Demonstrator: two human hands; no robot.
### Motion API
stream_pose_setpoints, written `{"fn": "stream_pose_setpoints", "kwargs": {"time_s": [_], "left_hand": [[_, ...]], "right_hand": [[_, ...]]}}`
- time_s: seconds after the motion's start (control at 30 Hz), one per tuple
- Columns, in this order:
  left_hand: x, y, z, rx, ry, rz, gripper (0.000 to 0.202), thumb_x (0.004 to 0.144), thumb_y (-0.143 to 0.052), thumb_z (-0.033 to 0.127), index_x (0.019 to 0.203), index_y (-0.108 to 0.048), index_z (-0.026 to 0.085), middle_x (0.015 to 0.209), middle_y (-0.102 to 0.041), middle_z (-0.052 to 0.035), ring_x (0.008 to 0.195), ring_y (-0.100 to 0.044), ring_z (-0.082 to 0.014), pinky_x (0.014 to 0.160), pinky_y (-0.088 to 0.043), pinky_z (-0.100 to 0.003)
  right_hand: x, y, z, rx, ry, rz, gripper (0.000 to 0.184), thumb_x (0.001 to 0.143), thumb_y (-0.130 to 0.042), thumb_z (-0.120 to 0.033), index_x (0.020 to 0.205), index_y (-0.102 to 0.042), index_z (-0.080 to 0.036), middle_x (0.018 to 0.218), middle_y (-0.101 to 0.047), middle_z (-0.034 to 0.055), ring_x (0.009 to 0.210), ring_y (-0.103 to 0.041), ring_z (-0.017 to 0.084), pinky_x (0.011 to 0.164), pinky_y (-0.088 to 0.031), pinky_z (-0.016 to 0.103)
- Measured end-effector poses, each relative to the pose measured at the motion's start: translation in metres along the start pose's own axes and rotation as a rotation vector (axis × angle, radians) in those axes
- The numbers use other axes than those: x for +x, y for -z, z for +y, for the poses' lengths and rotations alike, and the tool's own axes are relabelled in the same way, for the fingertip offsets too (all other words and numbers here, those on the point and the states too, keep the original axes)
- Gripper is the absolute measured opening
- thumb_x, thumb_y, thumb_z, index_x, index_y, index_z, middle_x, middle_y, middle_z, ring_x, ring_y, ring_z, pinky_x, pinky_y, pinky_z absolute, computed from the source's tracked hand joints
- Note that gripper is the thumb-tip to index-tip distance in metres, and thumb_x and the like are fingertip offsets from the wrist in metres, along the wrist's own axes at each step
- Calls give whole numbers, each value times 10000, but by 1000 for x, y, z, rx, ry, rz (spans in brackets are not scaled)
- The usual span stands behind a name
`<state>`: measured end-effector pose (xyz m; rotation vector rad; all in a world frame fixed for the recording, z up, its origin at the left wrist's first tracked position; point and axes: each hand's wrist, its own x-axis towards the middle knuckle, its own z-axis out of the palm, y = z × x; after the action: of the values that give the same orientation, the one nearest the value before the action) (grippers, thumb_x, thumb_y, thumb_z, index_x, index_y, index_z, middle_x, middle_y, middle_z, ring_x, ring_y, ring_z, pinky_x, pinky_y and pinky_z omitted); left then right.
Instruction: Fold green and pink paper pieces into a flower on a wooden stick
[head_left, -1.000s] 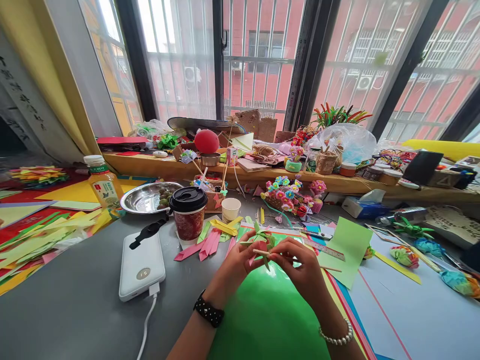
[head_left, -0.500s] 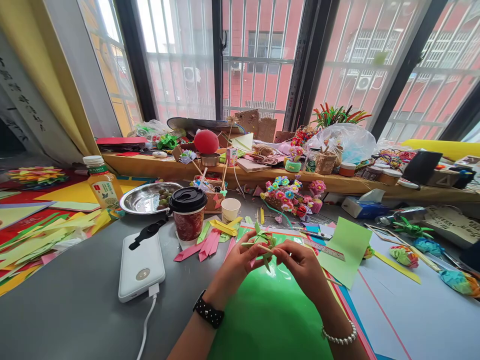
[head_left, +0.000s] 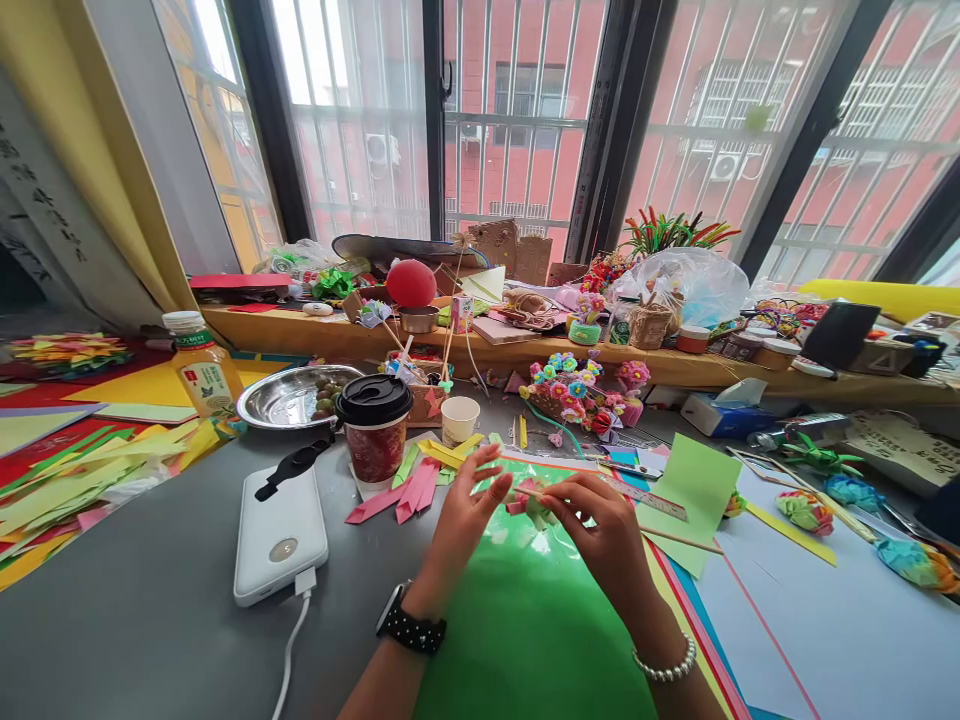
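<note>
My right hand [head_left: 596,525] is closed on a thin wooden stick [head_left: 679,537], pinched between thumb and fingers. One end points left past the fingertips; the rest runs out to the right behind the hand. Just under the fingertips is a folded paper piece in pink and green [head_left: 541,512]; I cannot tell if it is held or lies on the shiny green mat [head_left: 540,640]. My left hand [head_left: 466,510] is open and empty, fingers spread, a little left of the paper piece. Folded pink paper strips [head_left: 416,490] and yellow strips [head_left: 452,452] lie beyond it.
Left stand a lidded paper cup [head_left: 373,440], a white power bank [head_left: 279,535] with cable, a metal plate [head_left: 277,398] and a juice bottle [head_left: 206,370]. Right lie a ruler [head_left: 649,498], green paper [head_left: 697,490] and white sheets [head_left: 840,610]. Crafts crowd the sill.
My left hand has let go of the folded paper piece and moved left, its fingers opening. The stick now lies at a flatter slant in my right hand.
</note>
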<state>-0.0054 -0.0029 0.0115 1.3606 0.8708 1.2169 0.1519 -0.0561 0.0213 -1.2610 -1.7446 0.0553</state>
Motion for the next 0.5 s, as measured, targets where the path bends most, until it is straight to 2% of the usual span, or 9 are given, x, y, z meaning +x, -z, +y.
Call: {"fn": "stream_pose_setpoints", "kwargs": {"time_s": [0.1,0.17,0.33,0.5], "left_hand": [[-2,3,6,259,-252,-54,285,712,-595,374,941,-598,205,1111,-517,-85,1077,-465,-235,897,-386,-373],[-5,4,10,386,-342,-110,186,726,-586,344,839,-635,205,1065,-541,-77,1059,-475,-226,921,-359,-383],[-8,2,10,517,-394,-147,143,750,-564,307,809,-645,206,1012,-566,-72,1026,-493,-217,894,-371,-380],[-8,1,11,455,-361,-162,142,749,-566,313,794,-650,207,1012,-576,-73,1017,-501,-224,900,-360,-375]], "right_hand": [[0,-1,0,-18,0,-20,154,821,-516,-272,772,-647,-208,717,-609,27,671,-563,153,576,-443,242],[-1,-1,0,-27,-2,-27,144,820,-521,-268,781,-648,-213,722,-610,24,675,-563,153,583,-441,244],[-1,-2,2,-76,70,-13,161,827,-511,-285,802,-652,-211,719,-613,28,681,-563,157,598,-440,252],[-1,-2,2,-127,131,1,176,840,-492,-278,813,-651,-208,731,-623,39,687,-554,163,608,-435,266]]}}
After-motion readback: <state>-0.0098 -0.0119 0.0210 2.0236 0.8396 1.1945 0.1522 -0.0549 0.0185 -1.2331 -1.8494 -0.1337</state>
